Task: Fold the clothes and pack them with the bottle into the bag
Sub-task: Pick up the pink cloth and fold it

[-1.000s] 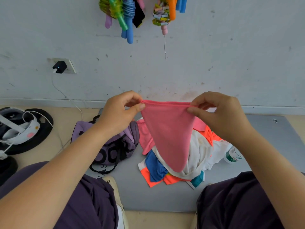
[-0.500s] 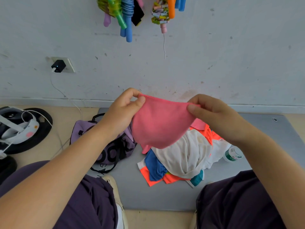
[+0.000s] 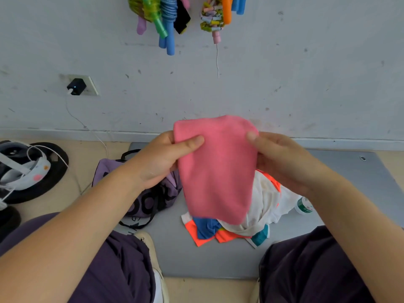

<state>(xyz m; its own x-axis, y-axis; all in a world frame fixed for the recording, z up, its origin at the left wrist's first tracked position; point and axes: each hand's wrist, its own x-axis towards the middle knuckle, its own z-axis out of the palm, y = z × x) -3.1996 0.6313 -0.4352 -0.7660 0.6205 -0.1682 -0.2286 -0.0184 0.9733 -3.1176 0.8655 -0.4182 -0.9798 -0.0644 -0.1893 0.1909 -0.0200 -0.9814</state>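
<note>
A pink cloth (image 3: 215,169) hangs folded in the air in front of me. My left hand (image 3: 161,159) pinches its left edge with the thumb on top. Its right edge is held by my right hand (image 3: 282,159). Below lies a heap of clothes (image 3: 260,206), white, orange and blue, on a grey mat (image 3: 218,261). A purple bag (image 3: 148,193) lies left of the heap, partly behind my left wrist. A clear bottle with a green-and-white label (image 3: 303,206) peeks out at the heap's right side.
My two legs in dark trousers (image 3: 310,265) frame the mat. A headset on a black round base (image 3: 32,171) sits at the left, with a cable to a wall charger (image 3: 75,87). Coloured foam tubes and ropes (image 3: 168,18) hang on the wall.
The pink cloth hung as a downward triangle from its top edge; it has been folded over into a taller, rounded shape, and both hands have moved down to its sides.
</note>
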